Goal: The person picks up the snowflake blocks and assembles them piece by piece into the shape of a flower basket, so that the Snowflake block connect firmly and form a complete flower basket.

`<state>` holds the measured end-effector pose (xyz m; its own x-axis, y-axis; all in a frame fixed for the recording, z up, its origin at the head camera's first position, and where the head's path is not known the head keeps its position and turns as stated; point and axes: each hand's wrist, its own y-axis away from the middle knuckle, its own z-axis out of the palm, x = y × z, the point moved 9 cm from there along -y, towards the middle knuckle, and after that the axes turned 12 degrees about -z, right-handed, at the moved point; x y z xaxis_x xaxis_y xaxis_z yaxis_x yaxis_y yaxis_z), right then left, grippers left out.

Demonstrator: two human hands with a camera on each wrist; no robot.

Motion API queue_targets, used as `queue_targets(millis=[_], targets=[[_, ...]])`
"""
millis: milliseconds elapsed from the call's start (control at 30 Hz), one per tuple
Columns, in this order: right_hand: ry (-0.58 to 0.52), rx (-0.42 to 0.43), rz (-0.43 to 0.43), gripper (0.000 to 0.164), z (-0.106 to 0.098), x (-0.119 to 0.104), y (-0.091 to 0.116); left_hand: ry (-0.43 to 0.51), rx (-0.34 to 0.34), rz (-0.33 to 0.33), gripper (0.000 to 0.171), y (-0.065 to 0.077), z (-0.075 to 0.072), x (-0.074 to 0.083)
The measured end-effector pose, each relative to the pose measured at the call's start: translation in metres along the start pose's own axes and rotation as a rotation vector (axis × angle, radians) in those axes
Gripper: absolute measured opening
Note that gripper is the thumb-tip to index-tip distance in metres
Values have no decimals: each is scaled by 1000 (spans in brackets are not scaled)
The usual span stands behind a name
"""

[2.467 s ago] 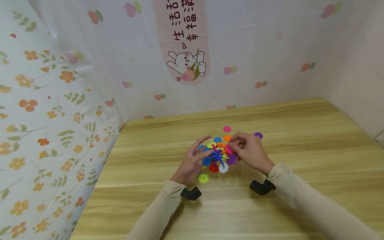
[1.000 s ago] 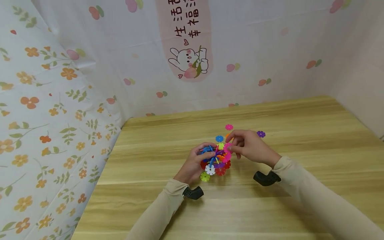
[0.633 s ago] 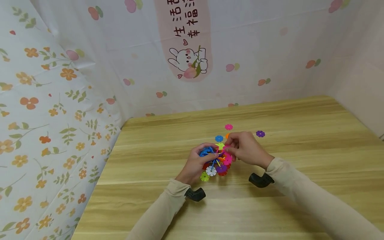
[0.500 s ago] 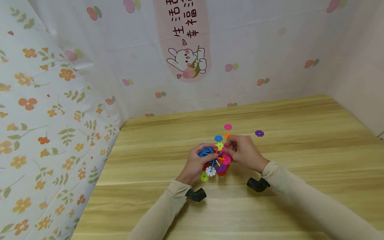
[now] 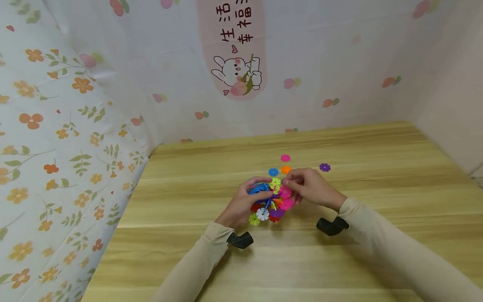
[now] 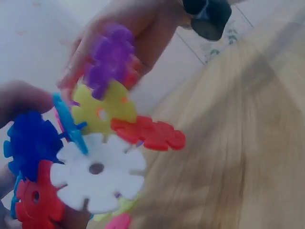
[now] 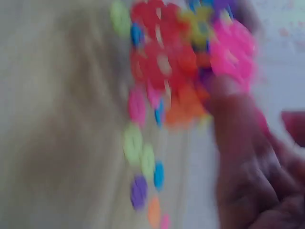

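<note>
A cluster of interlocking plastic snowflake discs, in blue, red, white, yellow, purple, orange and pink, is held low over the table. My left hand grips its left side, thumb over the blue discs. On the cluster's right side, my right hand pinches a pink snowflake disc; its fingertips partly cover the disc's edge. Facing the left wrist camera is a white disc, with a purple disc beside the right fingers. The right wrist view is blurred, but a finger shows against a pink disc.
Behind the cluster, loose discs lie on the wooden table: pink, orange, blue and, farther right, purple. A yellow-green disc lies just in front. Printed cloth hangs behind and left.
Since the earliest frame the cluster has turned, bringing the white disc leftward, and the left fingers have closed more around it. The right hand has stayed at the pink discs, shifting slightly.
</note>
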<state>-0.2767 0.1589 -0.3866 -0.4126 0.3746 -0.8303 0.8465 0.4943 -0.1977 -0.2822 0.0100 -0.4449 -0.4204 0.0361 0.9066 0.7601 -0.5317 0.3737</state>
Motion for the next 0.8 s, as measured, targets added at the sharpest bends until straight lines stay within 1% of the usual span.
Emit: queue_targets(millis=[33, 100, 167, 233, 333, 400, 467, 567, 633, 700, 800], targets=[[28, -12, 5, 22, -5, 2, -3, 5, -13, 0, 45, 0, -1, 1], [117, -43, 13, 25, -18, 9, -11, 0, -30, 2, 43, 0, -2, 1], [229, -66, 14, 24, -30, 16, -21, -16, -47, 10, 38, 3, -3, 1], [360, -86, 7, 19, -38, 25, -34, -35, -66, 9, 35, 5, -3, -2], [510, -123, 13, 18, -39, 40, -50, -46, -92, -4, 35, 9, -2, -7], [585, -146, 25, 21, -35, 51, -59, -46, -109, -17, 35, 9, -1, -10], [614, -164, 45, 27, -29, 60, -66, -41, -122, -25, 34, 10, 0, -12], [656, -194, 55, 32, -20, 70, -71, -30, -130, -25, 29, 11, 1, -12], [677, -203, 60, 30, -16, 72, -72, -25, -137, -26, 27, 11, 1, -11], [699, -210, 65, 22, -14, 73, -72, -29, -137, -29, 24, 11, 2, -10], [666, -189, 68, 12, -15, 72, -70, -29, -137, -31, 22, 10, 2, -9]])
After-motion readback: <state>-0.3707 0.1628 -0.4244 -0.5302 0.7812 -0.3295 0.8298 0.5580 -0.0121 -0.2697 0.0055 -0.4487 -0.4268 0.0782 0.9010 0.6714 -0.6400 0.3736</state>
